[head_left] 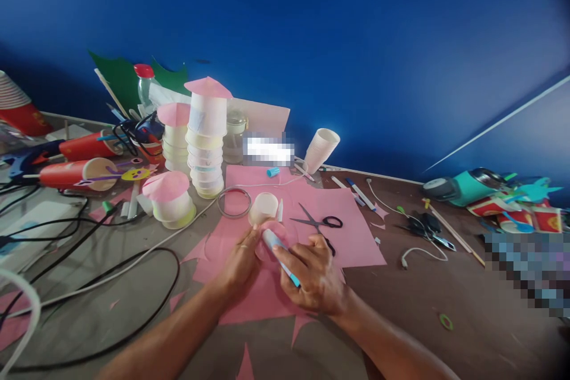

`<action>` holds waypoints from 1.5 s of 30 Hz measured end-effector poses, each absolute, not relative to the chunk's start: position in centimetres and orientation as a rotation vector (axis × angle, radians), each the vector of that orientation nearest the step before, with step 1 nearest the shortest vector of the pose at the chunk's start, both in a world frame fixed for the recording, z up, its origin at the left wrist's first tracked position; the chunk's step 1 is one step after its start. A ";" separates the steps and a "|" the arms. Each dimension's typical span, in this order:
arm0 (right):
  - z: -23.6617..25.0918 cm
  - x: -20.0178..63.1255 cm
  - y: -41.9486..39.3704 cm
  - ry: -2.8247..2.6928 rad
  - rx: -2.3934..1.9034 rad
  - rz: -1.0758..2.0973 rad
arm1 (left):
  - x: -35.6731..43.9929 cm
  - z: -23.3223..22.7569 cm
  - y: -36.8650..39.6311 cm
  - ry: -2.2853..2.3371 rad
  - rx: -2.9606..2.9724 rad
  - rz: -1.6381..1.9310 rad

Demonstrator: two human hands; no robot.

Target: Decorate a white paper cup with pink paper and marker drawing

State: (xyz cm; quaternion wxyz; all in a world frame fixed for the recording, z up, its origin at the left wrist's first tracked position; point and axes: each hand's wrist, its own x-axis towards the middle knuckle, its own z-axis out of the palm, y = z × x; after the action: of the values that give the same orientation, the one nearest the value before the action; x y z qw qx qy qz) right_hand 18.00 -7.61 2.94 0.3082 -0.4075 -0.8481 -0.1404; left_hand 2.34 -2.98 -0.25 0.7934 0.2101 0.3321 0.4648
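In my right hand [314,273] is a white-and-blue glue stick [281,256], its upper end against a round piece of pink paper [267,255]. My left hand [243,258] has its thumb and fingers closed on the left edge of that pink piece. A white paper cup [263,209] stands just beyond both hands, on a large pink sheet [351,237]. Black-handled scissors [317,225] lie open to the right of the cup. A light blue cap [273,172] rests near the sheet's back edge.
At left stand stacked-cup towers [207,130] with pink cone tops and a shorter roofed stack [171,199]. Black cables [173,297] loop over the left side. A leaning cup stack [321,148] is by the blue wall. A teal bottle [467,187] lies at right.
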 end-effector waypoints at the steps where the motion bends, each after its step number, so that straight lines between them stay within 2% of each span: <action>1: 2.8 18.0 -7.5 -2.244 -1.086 -0.377 | 2.5 0.0 -3.0 0.713 0.460 1.005; 9: 2.9 20.2 -6.3 -2.122 -1.214 -0.442 | 2.8 0.9 -2.6 0.526 0.477 0.988; 17: 2.9 19.6 -7.2 -2.270 -0.924 -0.398 | 1.9 1.5 -2.9 0.556 0.409 0.881; 24: 2.4 19.4 -7.0 -2.336 -0.884 -0.403 | 1.8 1.5 -3.3 0.598 0.522 0.841; 39: 2.8 19.5 -6.8 -2.198 -1.108 -0.358 | 2.4 0.2 -2.9 0.729 0.514 0.985; 45: 2.8 19.7 -7.1 -1.955 -1.148 -0.004 | 2.4 0.6 -2.9 0.754 0.499 0.989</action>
State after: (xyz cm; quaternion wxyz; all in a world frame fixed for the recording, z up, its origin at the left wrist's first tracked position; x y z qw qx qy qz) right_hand 19.68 -7.13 2.81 0.4235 -0.4586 -0.7812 -0.0016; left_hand 2.40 -2.92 0.65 0.7837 0.2314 0.3493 0.4585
